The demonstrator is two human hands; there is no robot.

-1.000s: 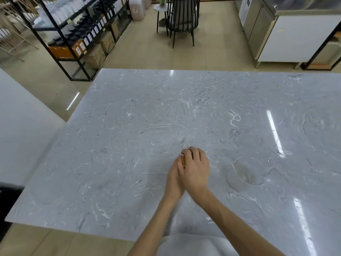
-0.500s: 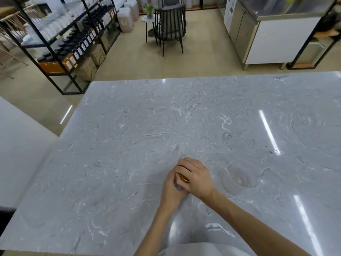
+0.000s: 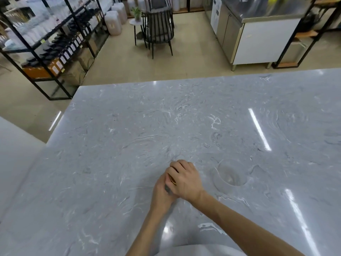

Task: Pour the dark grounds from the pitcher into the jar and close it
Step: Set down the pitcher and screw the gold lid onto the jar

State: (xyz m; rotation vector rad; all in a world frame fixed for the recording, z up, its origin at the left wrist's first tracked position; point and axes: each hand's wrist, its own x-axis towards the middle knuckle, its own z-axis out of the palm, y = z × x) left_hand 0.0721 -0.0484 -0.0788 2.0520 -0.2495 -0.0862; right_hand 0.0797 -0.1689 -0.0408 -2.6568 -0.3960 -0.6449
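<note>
Item, left: my left hand (image 3: 160, 193) wrapped round the jar (image 3: 168, 189), mostly hidden. Item, above it: my right hand (image 3: 184, 179) clamped over the gold lid (image 3: 172, 180). Item, right: clear pitcher (image 3: 229, 175), just beside, on grey marble table (image 3: 110, 145).

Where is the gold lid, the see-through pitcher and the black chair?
gold lid (image 3: 172, 180), head view, the edge showing between the hands
pitcher (image 3: 229, 176), head view, its clear wall
chair (image 3: 158, 24), head view, its slatted back
</note>
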